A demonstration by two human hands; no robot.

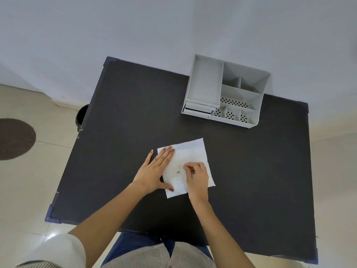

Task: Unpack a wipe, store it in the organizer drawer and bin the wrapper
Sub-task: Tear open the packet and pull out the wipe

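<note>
Across the black rectangular table [119, 120], broad bare surface is lying open left, right and front of the work. At its far right edge a grey plastic compartment organizer [204, 84] is standing. Mid-table, a white square wipe [195, 151] is lying flat. The left hand [156, 171] is pressing spread-flat on its left edge; the right hand [197, 176] is pinching the wipe's middle.
</note>
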